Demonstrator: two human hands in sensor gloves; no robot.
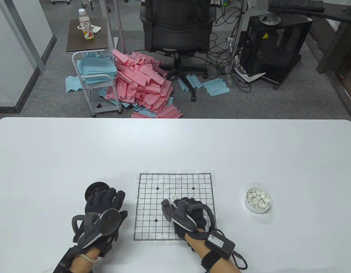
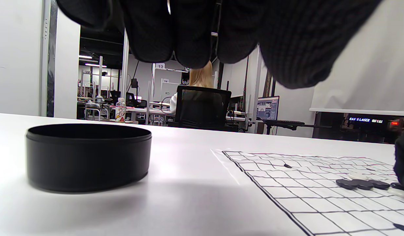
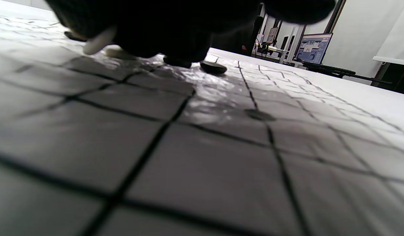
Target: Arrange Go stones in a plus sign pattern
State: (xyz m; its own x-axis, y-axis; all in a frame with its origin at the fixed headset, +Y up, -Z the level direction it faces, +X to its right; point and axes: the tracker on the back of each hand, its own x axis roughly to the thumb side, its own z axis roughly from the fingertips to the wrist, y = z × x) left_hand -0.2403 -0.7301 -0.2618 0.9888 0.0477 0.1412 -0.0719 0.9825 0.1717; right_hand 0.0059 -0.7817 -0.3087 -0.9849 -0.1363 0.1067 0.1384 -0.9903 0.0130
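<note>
Pinching a white stone (image 3: pixel 98 41) over the board's (image 1: pixel 152 227) middle, the right hand (image 1: pixel 189 216) hovers low; the left hand (image 1: pixel 104 216), fingers loosely curled and holding nothing, rests beside the black bowl (image 2: pixel 87 157).

Right hand in black sensor glove (image 1: pixel 189 217) sits over the centre of the white gridded Go board sheet (image 1: pixel 152 204), one white stone (image 1: pixel 174 196) just beyond its fingers. Left gloved hand (image 1: pixel 103 217) rests beside the black round container (image 1: pixel 96 190). White bowl of white stones (image 1: pixel 258 199) lies right of the board, well apart.
</note>
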